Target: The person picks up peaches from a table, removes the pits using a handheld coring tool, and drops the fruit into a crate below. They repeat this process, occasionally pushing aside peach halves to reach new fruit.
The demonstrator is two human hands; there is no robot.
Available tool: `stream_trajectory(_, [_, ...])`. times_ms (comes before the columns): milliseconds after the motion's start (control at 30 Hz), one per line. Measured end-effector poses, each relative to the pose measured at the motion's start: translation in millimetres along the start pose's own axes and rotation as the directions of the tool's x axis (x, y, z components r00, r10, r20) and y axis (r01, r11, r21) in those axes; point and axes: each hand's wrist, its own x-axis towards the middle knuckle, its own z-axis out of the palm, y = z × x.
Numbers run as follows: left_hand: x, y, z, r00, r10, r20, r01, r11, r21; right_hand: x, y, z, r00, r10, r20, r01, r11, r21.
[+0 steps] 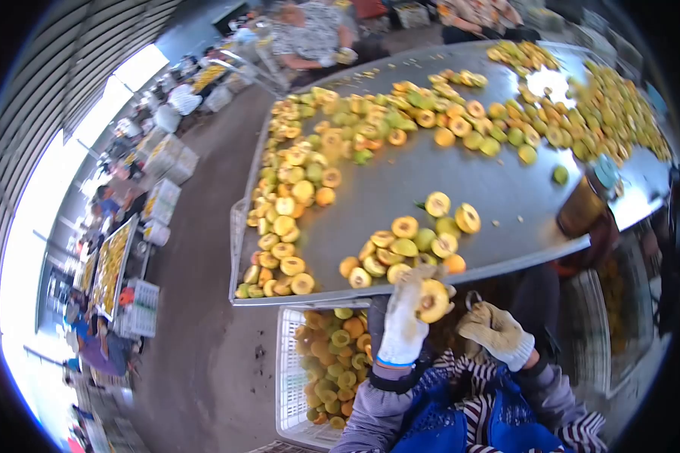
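My left hand (403, 318), in a white work glove, is closed around a peach half (432, 300) at the near edge of the metal table (423, 189). The cut face with its brown centre is turned up. To its right, my gloved right hand (497, 332) is closed on a small tool with a curved metal loop (472, 300); its handle is hidden in the fingers. The two hands are apart. Just beyond my left hand lies a small pile of cut peaches (404, 248), some with the cut face showing.
A long band of peaches (295, 177) runs along the table's left and far sides. A bottle (582, 200) stands at the right. Below the near edge is a white crate (289, 377) of peach halves. Co-workers (310, 38) sit across the table; other tables (113, 264) stand left.
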Motion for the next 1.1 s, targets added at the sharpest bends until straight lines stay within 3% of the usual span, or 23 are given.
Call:
stream_trajectory(33, [-3,1,6,0.999,-0.036,-0.028,0.035,0.998,-0.043,-11,-31,5,0.965,0.248,0.085,-0.255,0.963,0.084])
stream_trajectory(100, [-7,-4,11,0.999,-0.005,-0.031,0.004,0.999,-0.047,-13,-22,13,0.993,0.107,0.058,-0.099,0.986,-0.131])
stream_trajectory(167, [-12,-7,16,0.999,0.001,-0.050,-0.002,1.000,-0.020,-16,-38,20,0.985,0.144,0.094,-0.126,0.978,-0.169])
stream_trajectory(233, [-13,-12,15,0.999,0.053,-0.003,-0.053,0.998,0.039,-17,-33,22,0.996,-0.014,0.089,0.028,0.986,-0.165])
stream_trajectory(333, [-18,-12,22,0.997,0.071,-0.011,-0.070,0.994,0.090,-17,-37,19,0.988,0.107,0.108,-0.072,0.956,-0.283])
stream_trajectory(433, [-22,-14,27,0.993,0.113,-0.026,-0.108,0.982,0.157,-15,-16,24,0.984,-0.164,0.073,0.178,0.945,-0.274])
stream_trajectory(533, [-25,-16,37,0.986,0.152,-0.075,-0.137,0.975,0.176,-18,-21,23,0.992,-0.037,0.117,0.063,0.972,-0.224])
stream_trajectory(633, [-27,-18,45,0.970,0.217,-0.112,-0.188,0.957,0.220,-21,-36,25,0.956,0.214,0.200,-0.199,0.976,-0.089])
stream_trajectory(800, [-26,-12,51,0.932,0.363,-0.010,-0.314,0.818,0.481,-21,-41,17,0.865,0.291,0.408,-0.348,0.935,0.070])
stream_trajectory(900, [-25,-1,54,0.974,0.226,0.031,-0.213,0.851,0.480,-22,-45,15,0.845,0.283,0.454,-0.367,0.924,0.107])
stream_trajectory(1000, [-23,-5,52,0.941,0.302,0.150,-0.336,0.794,0.507,-23,-50,6,0.775,0.367,0.514,-0.476,0.874,0.094])
stream_trajectory(1100, [-22,2,56,0.967,0.181,0.182,-0.254,0.774,0.580,-28,-47,1,0.721,0.422,0.549,-0.582,0.799,0.150])
